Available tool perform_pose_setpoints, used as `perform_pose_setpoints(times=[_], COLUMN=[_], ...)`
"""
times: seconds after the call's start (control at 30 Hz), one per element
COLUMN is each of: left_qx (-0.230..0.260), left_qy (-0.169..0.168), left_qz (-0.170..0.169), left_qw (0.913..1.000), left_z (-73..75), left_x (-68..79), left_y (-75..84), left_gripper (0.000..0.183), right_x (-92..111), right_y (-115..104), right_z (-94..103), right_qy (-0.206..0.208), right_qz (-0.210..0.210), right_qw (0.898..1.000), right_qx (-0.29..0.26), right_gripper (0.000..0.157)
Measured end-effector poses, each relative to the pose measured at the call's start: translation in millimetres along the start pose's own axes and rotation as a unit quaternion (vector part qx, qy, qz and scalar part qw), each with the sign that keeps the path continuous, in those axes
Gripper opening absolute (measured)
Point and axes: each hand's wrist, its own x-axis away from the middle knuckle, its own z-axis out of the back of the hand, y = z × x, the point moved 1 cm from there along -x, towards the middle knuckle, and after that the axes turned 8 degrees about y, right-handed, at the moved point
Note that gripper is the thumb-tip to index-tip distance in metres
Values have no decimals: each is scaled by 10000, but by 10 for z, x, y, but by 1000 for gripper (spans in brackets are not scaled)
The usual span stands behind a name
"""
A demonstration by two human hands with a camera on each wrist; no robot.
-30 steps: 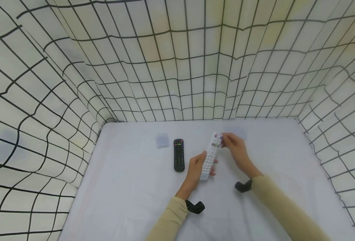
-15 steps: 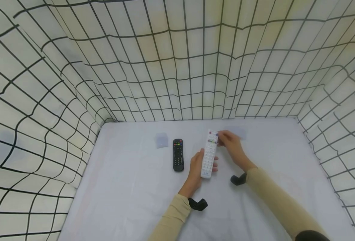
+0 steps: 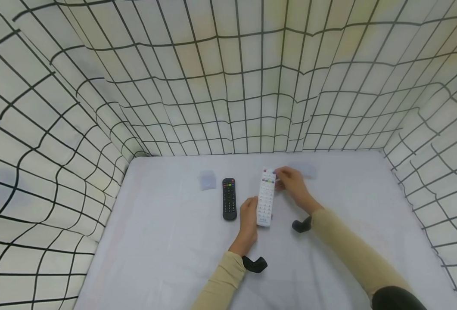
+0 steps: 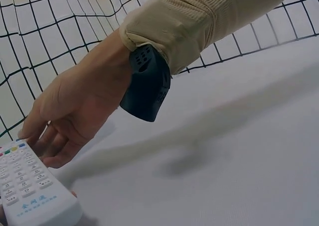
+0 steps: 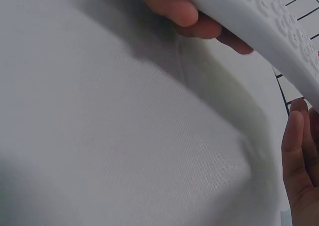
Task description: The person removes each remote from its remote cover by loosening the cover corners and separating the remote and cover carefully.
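A white remote control (image 3: 265,198) is held above the white table, its buttons facing up. My left hand (image 3: 248,219) grips its lower half, thumb along the left edge and fingers wrapped underneath; those fingers show below the remote in the right wrist view. At the far right corner, by the coloured buttons, my right hand (image 3: 295,186) pinches the edge with its fingertips. The left wrist view shows the remote's near end (image 4: 40,201) with blue lettering. To the left lies a black remote control (image 3: 229,199), buttons up.
A small clear plastic packet (image 3: 207,180) lies beyond the black remote on the left. Another faint, flat clear piece (image 3: 306,170) lies behind my right hand. Grid-patterned cloth walls (image 3: 228,86) enclose the back and sides of the white table (image 3: 166,232).
The white remote has shifted left and turned from a rightward slant to more upright, its button face coming into fuller view. My right hand has moved left along with its far end.
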Motion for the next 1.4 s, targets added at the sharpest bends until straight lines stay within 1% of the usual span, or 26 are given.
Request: perform_pose_setpoints(times=[0.17,0.33,0.43,0.5,0.57,0.63,0.73,0.93,1.17,1.4], left_qx=[-555,-1235,-1775,-2159,-2538,-2724,-2863,-2882,-2948,-3059], left_qy=[363,504,572,629,732,768,782,862,899,910], left_qz=[-257,-622,-967,-1203,-1419,-1518,-1584,-1818,-1738,-1680], left_qw=[9975,9891,9777,9669,9540,9470,9417,9362,9353,9327], left_z=[-8,-19,-18,-12,-5,5,24,61,73,73], left_x=[4,4,-3,-15,-33,-48,-67,-97,-143,-160], left_y=[9,16,36,54,78,98,113,112,105,88], left_gripper=[39,35,32,30,29,29,28,23,23,23], right_x=[-38,-69,-84,-94,-105,-114,-138,-162,-170,-183], right_y=[0,-20,-21,-16,-12,-10,2,5,24,71], right_z=[-26,-56,-69,-81,-95,-113,-139,-199,-248,-279], right_qy=[25,9,-12,-7,-10,-25,-20,36,157,341], right_qz=[-190,-266,-215,-204,-228,-260,-319,-264,-33,32], right_qw=[9997,9982,9972,9968,9966,9965,9961,9957,9941,9925], right_qx=[170,529,715,767,790,790,819,884,1069,1176], right_gripper=[37,39,39,39,40,41,42,37,34,34])
